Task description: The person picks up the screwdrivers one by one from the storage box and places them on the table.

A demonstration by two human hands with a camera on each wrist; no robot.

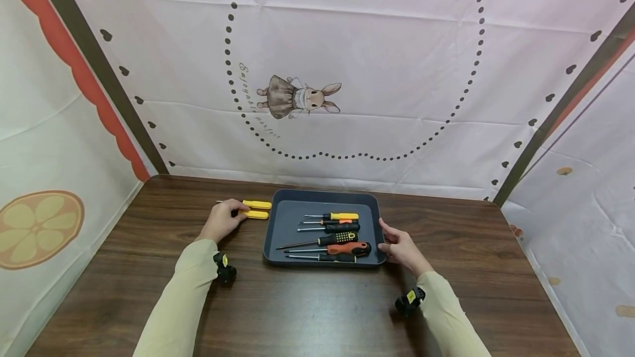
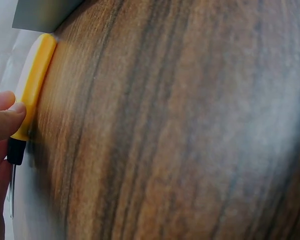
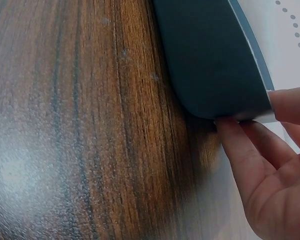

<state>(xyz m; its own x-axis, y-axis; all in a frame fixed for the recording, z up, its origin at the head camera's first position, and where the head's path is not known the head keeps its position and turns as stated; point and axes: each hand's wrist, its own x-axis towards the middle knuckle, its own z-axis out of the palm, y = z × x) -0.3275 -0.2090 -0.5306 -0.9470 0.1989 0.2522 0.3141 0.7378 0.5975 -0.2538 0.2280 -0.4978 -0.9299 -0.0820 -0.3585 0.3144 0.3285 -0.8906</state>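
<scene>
Left hand (image 1: 225,220) on nearer yellow screwdriver (image 1: 257,215), right hand (image 1: 403,249) on tray (image 1: 285,219).
Left grip pinches its handle (image 2: 39,80); right grip clamps tray's end, likely to steady it.

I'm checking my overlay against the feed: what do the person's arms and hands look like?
The left sleeve and right sleeve are long, plain and pale yellow. The left hand and right hand wear no gloves. A left wrist camera and right wrist camera, both black and compact, each carry a yellow patch. No cables show.
</scene>
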